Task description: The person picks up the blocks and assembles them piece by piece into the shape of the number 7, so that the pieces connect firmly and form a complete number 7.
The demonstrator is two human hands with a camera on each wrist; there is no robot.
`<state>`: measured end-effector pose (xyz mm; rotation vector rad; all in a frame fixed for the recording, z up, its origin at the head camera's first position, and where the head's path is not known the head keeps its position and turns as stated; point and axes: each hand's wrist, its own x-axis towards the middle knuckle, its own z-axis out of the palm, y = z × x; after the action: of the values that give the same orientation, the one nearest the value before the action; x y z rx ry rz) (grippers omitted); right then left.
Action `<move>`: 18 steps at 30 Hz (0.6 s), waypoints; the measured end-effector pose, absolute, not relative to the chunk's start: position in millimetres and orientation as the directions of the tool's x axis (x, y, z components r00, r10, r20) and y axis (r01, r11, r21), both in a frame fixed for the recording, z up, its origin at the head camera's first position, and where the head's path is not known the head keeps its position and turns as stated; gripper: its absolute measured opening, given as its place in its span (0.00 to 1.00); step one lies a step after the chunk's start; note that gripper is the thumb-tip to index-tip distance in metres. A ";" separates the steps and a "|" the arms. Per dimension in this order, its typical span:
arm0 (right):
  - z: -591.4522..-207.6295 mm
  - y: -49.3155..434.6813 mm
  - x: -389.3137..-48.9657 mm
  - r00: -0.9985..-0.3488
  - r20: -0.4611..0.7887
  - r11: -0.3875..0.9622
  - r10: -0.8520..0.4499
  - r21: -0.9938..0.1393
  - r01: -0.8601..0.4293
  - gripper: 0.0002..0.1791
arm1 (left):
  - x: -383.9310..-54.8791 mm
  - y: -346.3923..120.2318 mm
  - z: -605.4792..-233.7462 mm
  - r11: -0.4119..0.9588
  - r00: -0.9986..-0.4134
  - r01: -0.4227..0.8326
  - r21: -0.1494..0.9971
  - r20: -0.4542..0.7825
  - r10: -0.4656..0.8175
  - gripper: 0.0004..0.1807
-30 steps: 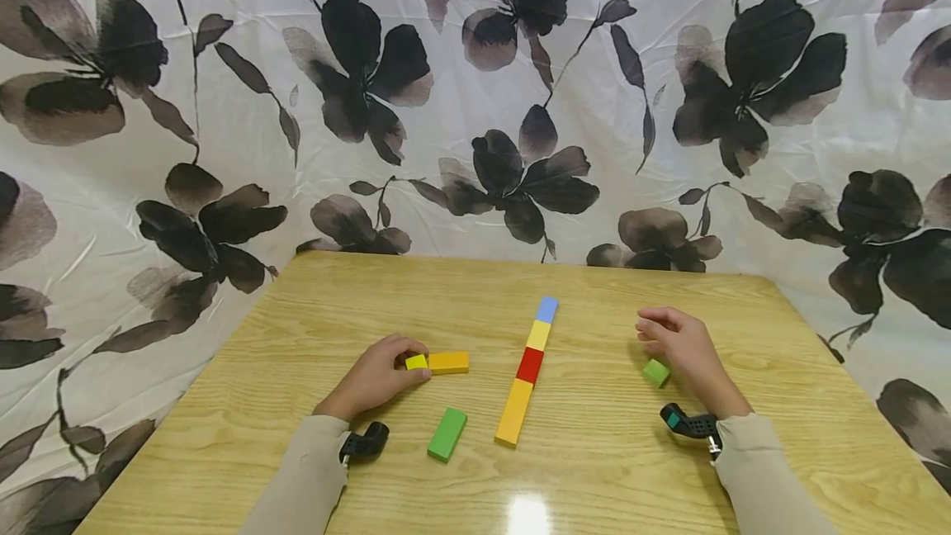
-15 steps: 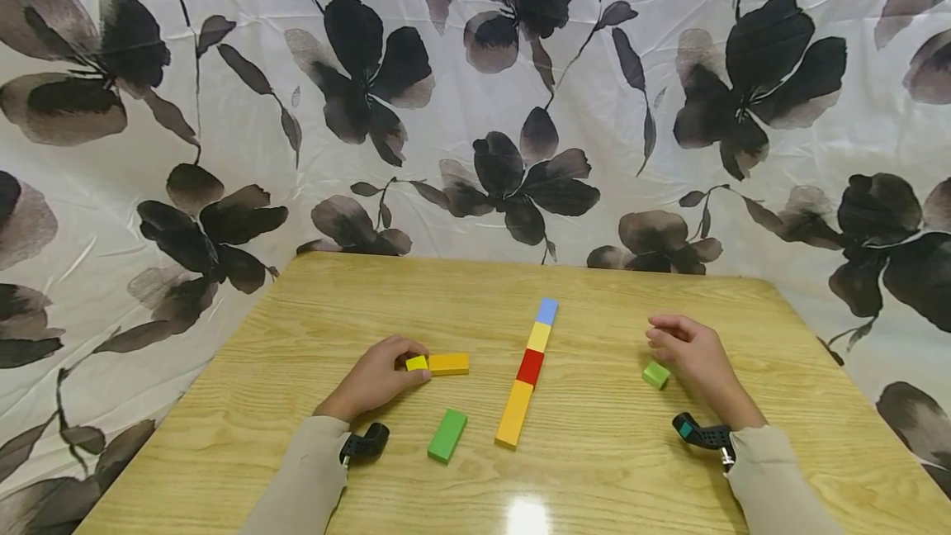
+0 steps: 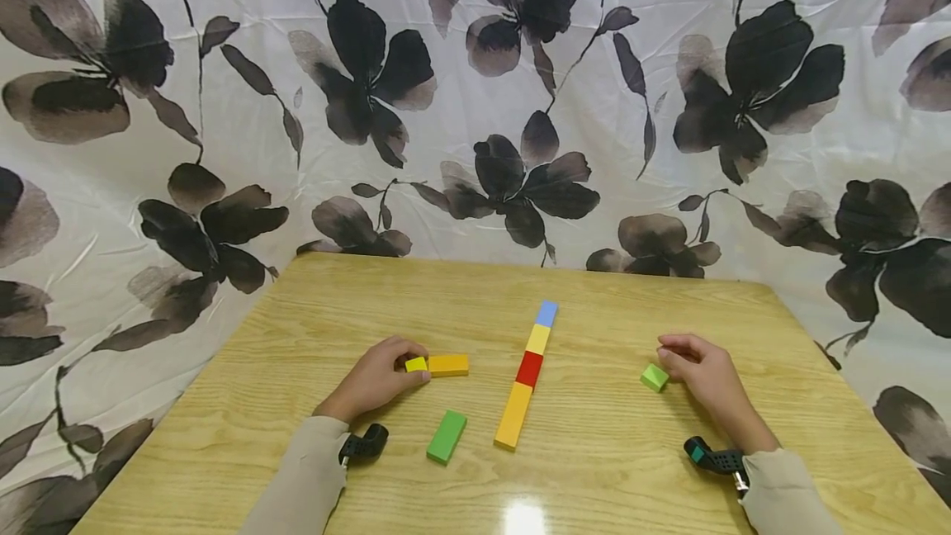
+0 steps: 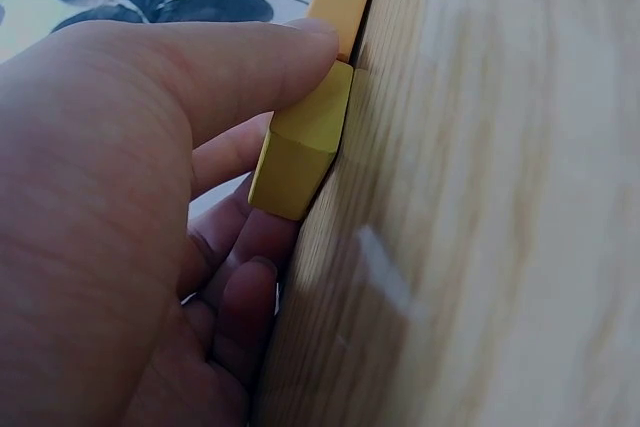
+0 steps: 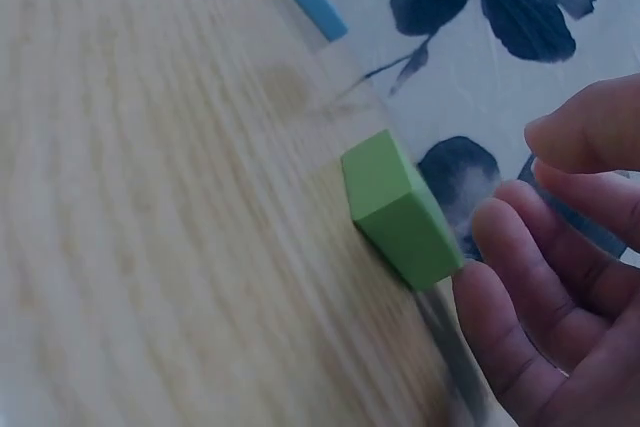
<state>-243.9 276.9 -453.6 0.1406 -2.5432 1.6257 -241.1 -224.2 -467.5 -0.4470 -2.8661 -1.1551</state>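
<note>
My left hand (image 3: pixel 377 380) pinches a small yellow block (image 4: pixel 306 142) between thumb and fingers, down on the table. The yellow block's far end meets an orange block (image 3: pixel 449 365), which lies lengthwise to its right. On the right side, my right hand (image 3: pixel 706 376) is beside a small light green block (image 3: pixel 654 377) that rests on the table. In the right wrist view the loosely bent fingers (image 5: pixel 505 347) hold nothing, and the light green block (image 5: pixel 400 212) stands just off them.
Mid-table runs a straight row of blocks: blue (image 3: pixel 546 313), pale yellow (image 3: pixel 538 338), red (image 3: pixel 529 369) and orange (image 3: pixel 513 417). A green block (image 3: pixel 447 437) lies left of the row's near end. Behind the wooden table (image 3: pixel 594 477) hangs a flowered cloth (image 3: pixel 446 106).
My right hand has drawn back to the right and toward me, away from over the light green block. The left hand keeps its pinch on the yellow block in place.
</note>
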 end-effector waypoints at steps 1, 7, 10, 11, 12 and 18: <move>-453.9 277.7 -243.6 -0.990 0.144 0.430 -0.016 -0.892 -0.136 0.26 | -241.4 -224.0 -466.8 0.685 -0.957 0.277 0.673 0.131 0.258 0.14; -457.5 278.2 -238.2 -0.990 0.140 0.525 -0.033 -0.840 -0.137 0.24 | -238.5 -223.5 -465.7 0.687 -0.954 0.288 0.667 0.138 0.266 0.14; -457.6 278.1 -235.3 -0.986 0.158 0.558 -0.050 -0.814 -0.159 0.23 | -238.2 -223.0 -465.7 0.687 -0.955 0.285 0.669 0.134 0.265 0.14; -457.4 278.3 -234.4 -0.985 0.161 0.563 -0.058 -0.810 -0.166 0.23 | -238.3 -222.9 -465.8 0.688 -0.954 0.287 0.666 0.135 0.267 0.14; -457.3 278.5 -233.5 -0.984 0.163 0.570 -0.067 -0.803 -0.172 0.23 | -238.4 -222.9 -465.6 0.688 -0.953 0.290 0.665 0.138 0.269 0.14; -457.8 280.2 -231.1 -0.985 0.143 0.609 -0.096 -0.774 -0.172 0.25 | -239.4 -223.7 -464.7 0.686 -0.952 0.296 0.665 0.148 0.268 0.13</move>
<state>-231.1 280.2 -457.8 0.2287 -2.7394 1.3326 -239.4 -223.7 -464.7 -0.4767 -2.8486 -1.1344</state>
